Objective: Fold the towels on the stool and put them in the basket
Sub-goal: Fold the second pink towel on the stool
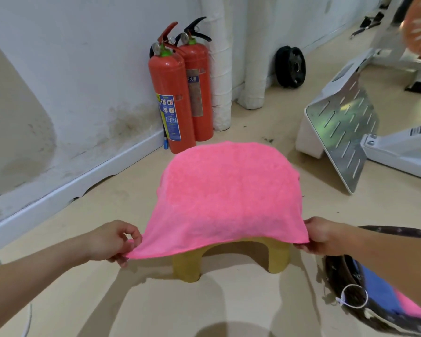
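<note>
Nearest the camera, at the lower right of the frame, is the dark basket (332,273). It's got a blue towel (374,288) in it, with a second pink cloth (408,305) next to that, and the right forearm crosses over its rim.

Just above that both hands are busy. The left hand (112,240) pinches the near left corner of the pink towel (226,193) between thumb and curled fingers, and the right hand (322,235) pinches the near right corner the same way.

The towel is spread out flat in the middle of the frame, draped over the yellow stool (187,268), so only the stool's near legs show under the lifted edge.

Further back, upper middle, two red fire extinguishers (173,98) stand against the white wall next to wrapped pipes (220,69). A black weight plate (291,66) leans on the wall at the upper right, and a slotted metal plate (343,132) sits tilted on the floor.
</note>
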### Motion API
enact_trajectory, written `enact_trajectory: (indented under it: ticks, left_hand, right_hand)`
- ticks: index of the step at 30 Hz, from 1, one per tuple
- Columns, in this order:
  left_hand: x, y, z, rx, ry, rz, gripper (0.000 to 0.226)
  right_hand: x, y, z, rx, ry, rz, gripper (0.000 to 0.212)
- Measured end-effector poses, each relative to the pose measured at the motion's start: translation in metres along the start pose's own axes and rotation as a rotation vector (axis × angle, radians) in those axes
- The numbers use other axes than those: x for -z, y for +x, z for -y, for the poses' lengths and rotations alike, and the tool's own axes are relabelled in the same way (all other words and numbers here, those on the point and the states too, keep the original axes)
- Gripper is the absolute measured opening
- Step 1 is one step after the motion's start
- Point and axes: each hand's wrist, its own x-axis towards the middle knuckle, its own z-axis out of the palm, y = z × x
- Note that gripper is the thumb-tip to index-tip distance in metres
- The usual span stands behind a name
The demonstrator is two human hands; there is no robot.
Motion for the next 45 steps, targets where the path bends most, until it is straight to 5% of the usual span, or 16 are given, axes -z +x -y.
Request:
enact_trajectory:
  ticks: [6,9,12,16,20,24,36,45]
  left_hand:
    - [0.000,-0.003,-0.015,-0.082,0.137,-0.133,0.020]
    - [0.017,-0.013,-0.039,-0.184,-0.146,-0.305,0.018]
    - [0.039,-0.034,-0.074,-0.283,-0.515,-0.225,0.018]
    - [0.055,-0.059,-0.121,-0.501,-0.701,0.059,0.045]
    - [0.042,-0.077,-0.167,-0.684,-0.366,-0.231,0.010]
    - [0.026,-0.076,-0.185,-0.839,-0.027,-0.560,0.015]
    - [0.022,-0.083,-0.179,-0.827,-0.324,-0.530,0.007]
    - [0.022,-0.091,-0.181,-0.899,-0.298,-0.545,0.011]
  right_hand:
    - [0.008,-0.011,0.026,0.266,-0.268,-0.500,0.017]
    - [0.020,-0.034,0.060,0.526,-0.188,-0.789,0.012]
    - [0.019,-0.067,0.104,0.790,-0.061,-0.918,0.010]
    - [-0.025,-0.122,0.157,1.075,-0.023,-0.657,0.021]
    - [-0.076,-0.172,0.170,0.991,-0.053,0.042,0.045]
    - [-0.091,-0.181,0.163,0.827,-0.112,0.369,0.031]
    - [-0.100,-0.192,0.151,0.952,-0.180,0.240,0.018]
    - [-0.107,-0.190,0.150,1.131,-0.214,0.094,0.015]
